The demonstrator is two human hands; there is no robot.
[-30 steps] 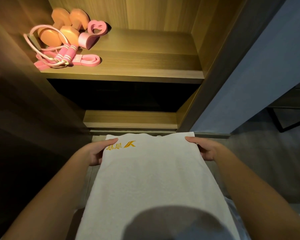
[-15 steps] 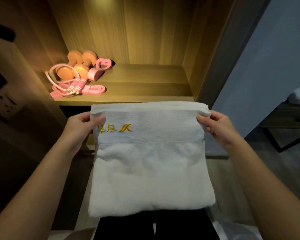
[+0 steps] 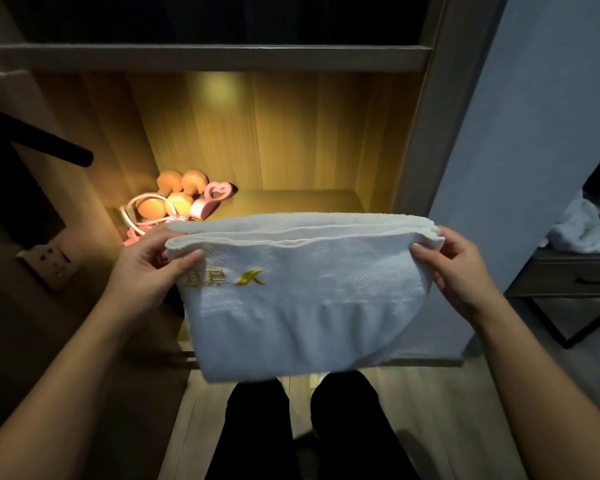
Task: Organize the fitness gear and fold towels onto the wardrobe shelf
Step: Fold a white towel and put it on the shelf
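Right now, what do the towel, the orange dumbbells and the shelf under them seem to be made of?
Towel: white cotton terry, it seems; fuzzy pile below a flat woven band with yellow embroidery. Dumbbells: orange with a smooth matte skin, probably vinyl or rubber coating; the core is hidden. Shelf: wood-grain board, perhaps laminate, with a soft sheen under the warm light.

I stand in a home, in what looks like a bedroom, facing a built-in wooden wardrobe (image 3: 437, 133). Its open shelf (image 3: 291, 199) glows under warm light, with pink fitness gear (image 3: 177, 202) at its far left. A wall socket (image 3: 51, 259) sits on the left. To the right, past a grey-blue wall (image 3: 534, 133), a side table (image 3: 575, 275) with a drawer carries a heap of white cloth (image 3: 582, 230). A wood-plank floor (image 3: 465, 427) lies underfoot, and the near white towel (image 3: 309, 306) is household linen.
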